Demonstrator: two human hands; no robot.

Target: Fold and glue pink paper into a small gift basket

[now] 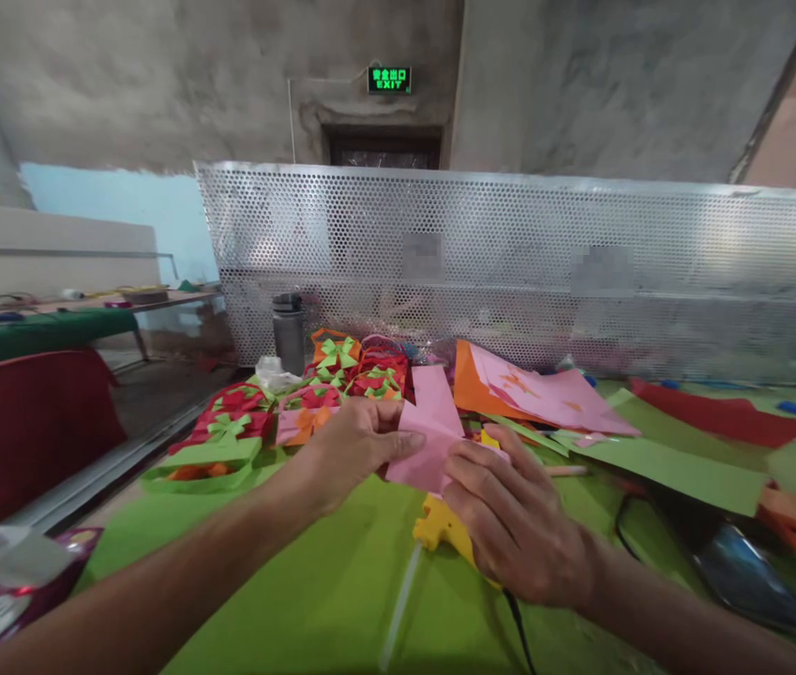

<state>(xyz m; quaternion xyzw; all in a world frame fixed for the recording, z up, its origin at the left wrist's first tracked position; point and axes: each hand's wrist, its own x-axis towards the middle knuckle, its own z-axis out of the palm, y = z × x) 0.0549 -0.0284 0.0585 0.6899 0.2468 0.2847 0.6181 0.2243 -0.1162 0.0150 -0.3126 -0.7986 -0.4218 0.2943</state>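
Note:
A folded pink sheet, paper or felt (pixel 415 464), is held in front of me between both hands. My left hand (pixel 355 445) pinches its left side, thumb on top. The fingers of my right hand (pixel 520 511) close over its right side. Beneath my right hand is a yellow hot glue gun (pixel 443 525), partly hidden by that hand. A whitish glue stick (pixel 401 605) sticks out of it toward me, and a black cord (pixel 520 633) runs off below. Just behind the held sheet is another pink strip (pixel 436 394), which may belong to it.
Small red, pink and orange bags with green bows (pixel 229 427) cluster at the left, near a grey bottle (pixel 289 333). Pink and orange sheets (pixel 545 389), green sheets (pixel 679 450) and a dark phone (pixel 756 572) lie at right. A perforated metal screen (pixel 510 234) stands behind.

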